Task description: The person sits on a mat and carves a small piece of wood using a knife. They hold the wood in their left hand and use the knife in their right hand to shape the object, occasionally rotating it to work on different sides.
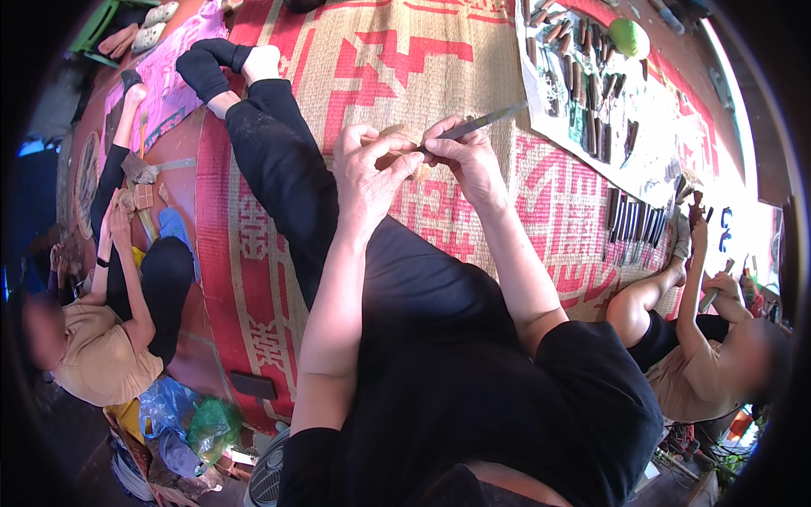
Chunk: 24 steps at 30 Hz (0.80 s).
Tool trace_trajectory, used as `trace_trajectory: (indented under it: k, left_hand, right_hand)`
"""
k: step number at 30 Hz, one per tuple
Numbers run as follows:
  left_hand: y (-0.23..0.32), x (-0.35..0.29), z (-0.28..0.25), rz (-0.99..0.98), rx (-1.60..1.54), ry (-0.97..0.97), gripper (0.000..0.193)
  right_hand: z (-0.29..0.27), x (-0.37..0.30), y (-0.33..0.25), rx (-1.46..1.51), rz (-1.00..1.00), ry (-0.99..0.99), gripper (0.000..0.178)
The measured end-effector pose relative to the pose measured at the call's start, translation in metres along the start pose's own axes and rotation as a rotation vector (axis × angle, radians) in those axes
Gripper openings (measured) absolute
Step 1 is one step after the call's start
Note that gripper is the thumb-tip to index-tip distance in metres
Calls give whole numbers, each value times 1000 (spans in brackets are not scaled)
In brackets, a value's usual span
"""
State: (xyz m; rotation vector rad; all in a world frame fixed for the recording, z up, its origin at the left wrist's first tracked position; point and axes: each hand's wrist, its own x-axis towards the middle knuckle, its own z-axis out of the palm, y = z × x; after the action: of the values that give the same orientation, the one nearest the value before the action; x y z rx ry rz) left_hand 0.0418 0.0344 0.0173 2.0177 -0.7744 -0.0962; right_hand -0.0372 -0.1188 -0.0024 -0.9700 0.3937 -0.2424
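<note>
My left hand [368, 169] is closed around a small tan carved-looking piece [420, 171], mostly hidden by the fingers. It looks like wood, but its full shape does not show. In my right hand [473, 160] is a slim, flat, dark chisel-like tool [486, 120], pinched between thumb and fingers. One end of the tool points up to the right, while its other end lies at the tan piece, close to my left thumb. Both hands are held close together above the red and straw-coloured mat [405, 76].
Many wood-handled tools [583, 76] lie on a white sheet [629, 173] at the far right, near a green round fruit [628, 37]. A row of dark tools [634, 221] lies nearer. People sit at the left [110, 346] and right [705, 363]. Plastic bags [211, 429] lie lower left.
</note>
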Motion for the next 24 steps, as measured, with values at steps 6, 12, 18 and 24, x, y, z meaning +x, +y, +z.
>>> trace_trajectory:
  k: [6,12,18,24]
  left_hand:
    - [1,0,-1,29,-14,-2,20]
    - [2,-2,1,86,21,-30,16]
    - [4,-1,5,76,52,-46,15]
    - [8,-1,5,80,78,-38,12]
  right_hand:
    - [5,-2,1,6,-51,-13,10]
    - [2,-3,-4,-16,-54,-1,9]
    - [4,-5,-6,46,-5,99,7]
    - [-4,-3,-2,138,-28,156,7]
